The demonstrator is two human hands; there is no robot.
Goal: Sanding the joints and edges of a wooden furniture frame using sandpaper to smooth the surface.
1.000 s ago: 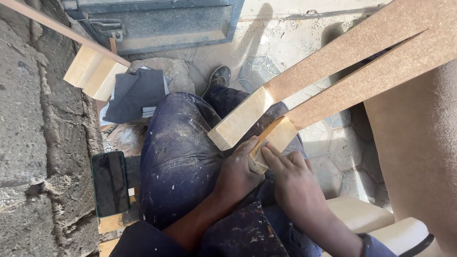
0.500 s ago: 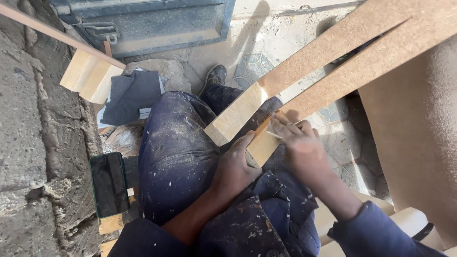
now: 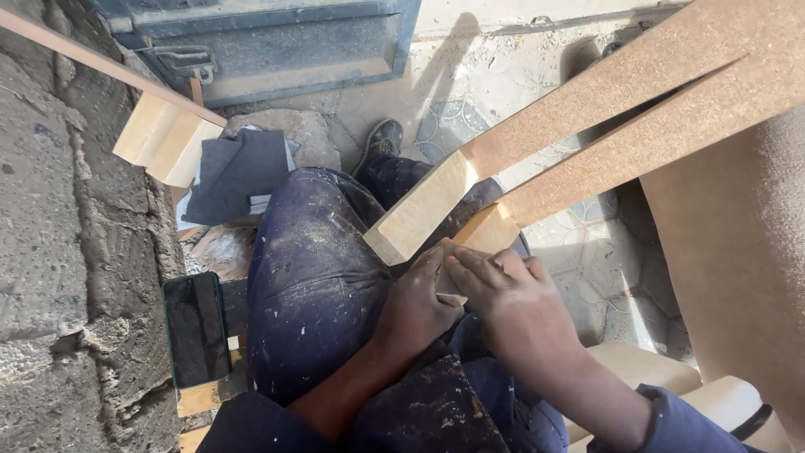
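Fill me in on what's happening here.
A seated person in paint-flecked blue work trousers has two long wooden boards resting across the lap. Both hands meet at the near end of the right-hand board: the left hand steadies it from below, and the right hand presses down on its end. The other board lies just beside them. A dark phone sits on a plank by the stone wall.
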